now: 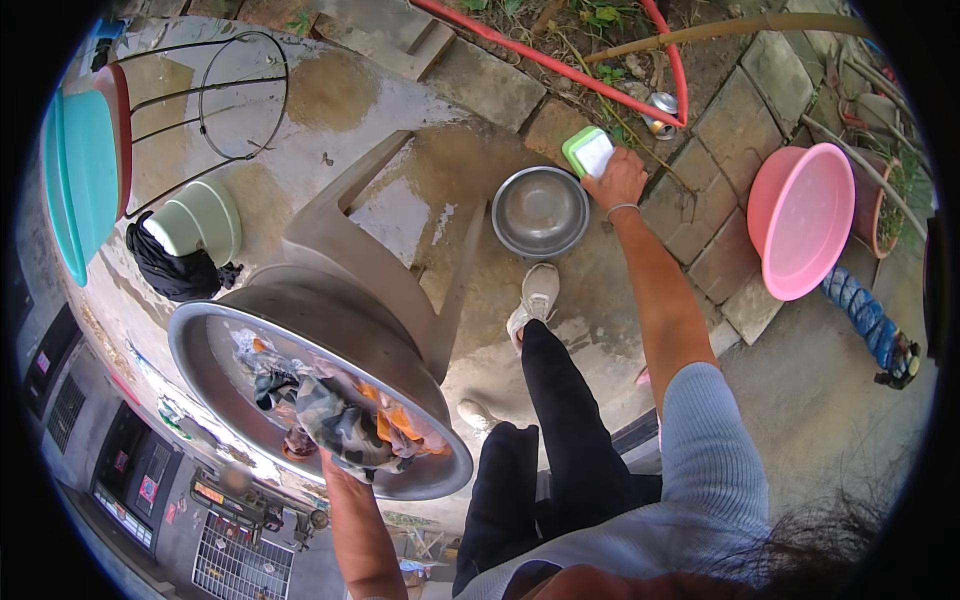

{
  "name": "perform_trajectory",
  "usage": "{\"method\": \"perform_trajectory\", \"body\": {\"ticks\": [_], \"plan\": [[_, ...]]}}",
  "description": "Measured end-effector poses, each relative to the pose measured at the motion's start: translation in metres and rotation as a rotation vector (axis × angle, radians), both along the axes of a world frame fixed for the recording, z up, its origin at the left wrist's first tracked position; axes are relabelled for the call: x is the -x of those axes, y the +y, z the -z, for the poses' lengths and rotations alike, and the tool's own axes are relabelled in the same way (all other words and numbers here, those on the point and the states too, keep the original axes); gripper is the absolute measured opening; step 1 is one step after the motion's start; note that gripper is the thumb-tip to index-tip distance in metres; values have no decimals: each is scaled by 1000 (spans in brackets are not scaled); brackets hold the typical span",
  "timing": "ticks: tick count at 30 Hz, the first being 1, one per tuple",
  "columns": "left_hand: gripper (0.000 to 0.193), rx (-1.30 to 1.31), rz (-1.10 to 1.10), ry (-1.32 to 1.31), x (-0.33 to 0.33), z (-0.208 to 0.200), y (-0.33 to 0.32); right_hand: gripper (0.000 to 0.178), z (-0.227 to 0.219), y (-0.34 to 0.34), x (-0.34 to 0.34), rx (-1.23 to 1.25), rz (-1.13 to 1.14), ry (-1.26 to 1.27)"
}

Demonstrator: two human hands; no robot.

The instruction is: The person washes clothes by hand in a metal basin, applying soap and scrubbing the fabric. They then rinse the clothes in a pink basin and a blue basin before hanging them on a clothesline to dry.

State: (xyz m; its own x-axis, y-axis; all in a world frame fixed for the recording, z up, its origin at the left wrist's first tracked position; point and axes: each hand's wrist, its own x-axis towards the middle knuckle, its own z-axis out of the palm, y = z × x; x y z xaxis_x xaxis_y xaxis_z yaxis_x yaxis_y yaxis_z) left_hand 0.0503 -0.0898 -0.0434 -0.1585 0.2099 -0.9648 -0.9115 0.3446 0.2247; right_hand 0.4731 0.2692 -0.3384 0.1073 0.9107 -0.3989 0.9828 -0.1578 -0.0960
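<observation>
Just past the upper-right rim of the small steel bowl (pixel 541 213): right hand (pixel 618 180) fingers closed on the green-and-white box (pixel 588 152). Left hand (pixel 338 473) inside near edge of large basin (pixel 212 365), fingers hidden by clothes (pixel 340 415), can't tell. Probably soap-handling step; next move needs steady grip.

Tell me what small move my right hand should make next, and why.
I'd probably draw the green-and-white item back toward the large metal basin. Your right hand is at that item, arm outstretched, while your left hand, partly hidden, is by the camouflage cloth in the basin. It may be soap; I can't be sure.
</observation>
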Motion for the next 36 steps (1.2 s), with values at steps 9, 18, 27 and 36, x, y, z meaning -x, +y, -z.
{"method": "perform_trajectory", "body": {"ticks": [9, 18, 27, 36], "plan": [[48, 9, 17, -12, 2, 3, 6, 69, 6, -5, -2, -92, 75, 16], [48, -3, 1, -20, -2, 6, 10, 62, -24, -13, -62, -131, 551, 643], [48, 3, 16, -34, -2, -1, 10, 51, -35, -56, -69, 382, 850, 1091], [48, 7, 40, -33, 3, -2, 16, 69, -30, -58, -56, 309, 312, 567]]}}
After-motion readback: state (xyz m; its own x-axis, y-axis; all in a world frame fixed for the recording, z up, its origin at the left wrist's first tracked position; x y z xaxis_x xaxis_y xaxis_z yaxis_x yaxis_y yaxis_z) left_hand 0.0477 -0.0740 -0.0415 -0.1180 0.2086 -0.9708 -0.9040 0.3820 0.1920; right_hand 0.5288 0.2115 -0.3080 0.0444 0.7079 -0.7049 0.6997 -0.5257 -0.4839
